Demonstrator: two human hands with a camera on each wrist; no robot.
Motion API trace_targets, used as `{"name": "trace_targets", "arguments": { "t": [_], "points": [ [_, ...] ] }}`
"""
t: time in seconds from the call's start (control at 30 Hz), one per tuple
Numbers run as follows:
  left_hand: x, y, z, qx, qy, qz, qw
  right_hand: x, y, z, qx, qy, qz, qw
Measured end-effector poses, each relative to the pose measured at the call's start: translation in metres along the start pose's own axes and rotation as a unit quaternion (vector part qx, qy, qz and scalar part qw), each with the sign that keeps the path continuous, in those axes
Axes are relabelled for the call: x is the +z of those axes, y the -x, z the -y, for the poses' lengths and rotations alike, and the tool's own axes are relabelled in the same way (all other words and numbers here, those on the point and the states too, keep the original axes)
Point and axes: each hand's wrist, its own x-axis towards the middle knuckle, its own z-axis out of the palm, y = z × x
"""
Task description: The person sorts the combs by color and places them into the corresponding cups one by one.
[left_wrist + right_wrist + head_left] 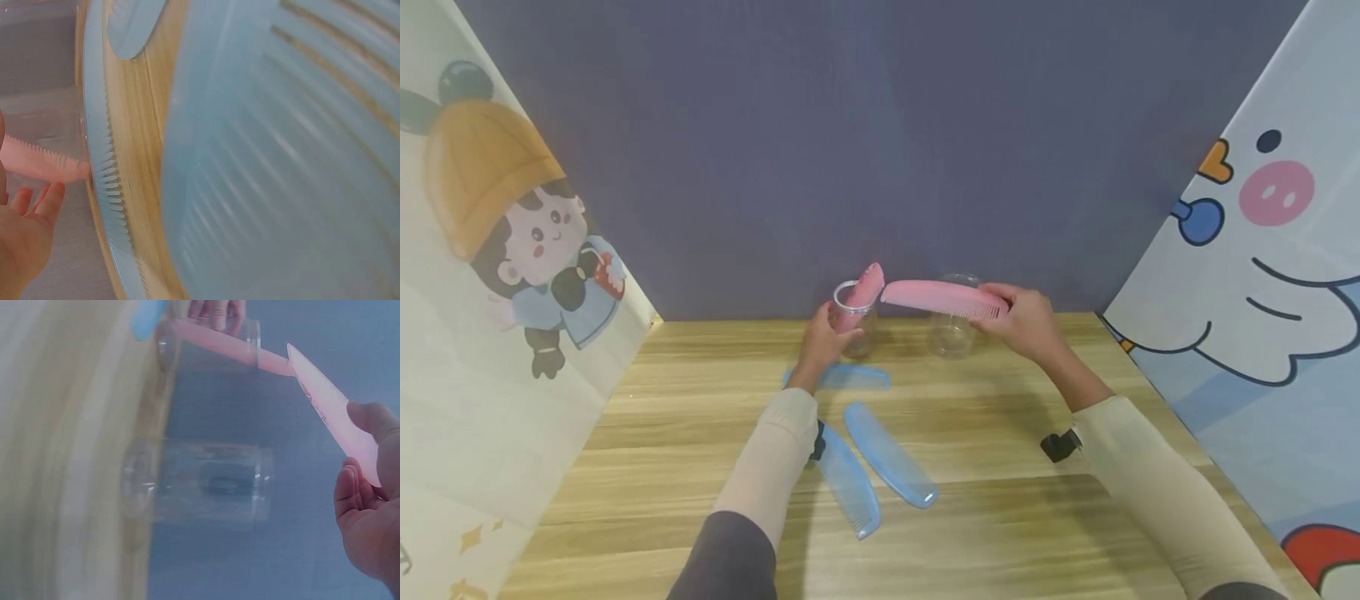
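Observation:
My left hand (824,343) grips a clear plastic jar (861,343) by its side, at the back of the table. A pink comb (869,283) leans inside that jar, its upper end sticking out past the rim. My right hand (1027,323) pinches another pink comb (925,295) by one end, raised and almost level, teeth downward. Its far tip points left, close to the comb in the jar. Behind and below the held comb stands a second clear jar (952,343), see-through with nothing visible inside; the right wrist view shows this jar (206,482) too.
Three blue combs lie on the wooden table: one (857,378) behind the left wrist, partly hidden, and two (891,457) (852,485) nearer the front. A dark wall (880,150) rises at the table's back edge, with cartoon-printed panels (1247,283) on both sides.

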Motion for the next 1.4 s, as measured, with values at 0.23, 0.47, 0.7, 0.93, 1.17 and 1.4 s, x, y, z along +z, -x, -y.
{"name": "trace_targets", "arguments": {
  "t": [0.23,0.47,0.7,0.93,1.17,1.4],
  "points": [
    [-0.001,-0.001,0.000,-0.003,0.027,0.004,0.9996,-0.005,-0.026,0.022,-0.012,0.020,0.017,1.000],
    [-0.003,-0.003,0.001,0.002,0.030,0.010,0.9995,-0.009,-0.044,0.043,-0.028,0.031,0.041,0.998],
    [-0.003,-0.002,0.002,-0.004,0.028,0.010,0.9995,-0.007,-0.063,0.060,-0.051,0.055,0.069,0.995],
    [-0.002,-0.001,0.004,-0.009,0.036,0.011,0.9992,0.007,-0.083,0.076,-0.056,0.018,0.049,0.997],
    [-0.003,-0.002,0.005,-0.007,0.046,0.010,0.9989,0.026,-0.096,0.083,-0.071,0.003,0.038,0.997],
    [-0.001,-0.003,0.006,-0.004,0.050,0.009,0.9987,0.039,-0.102,0.083,-0.051,-0.036,-0.002,0.998]
  ]
}}
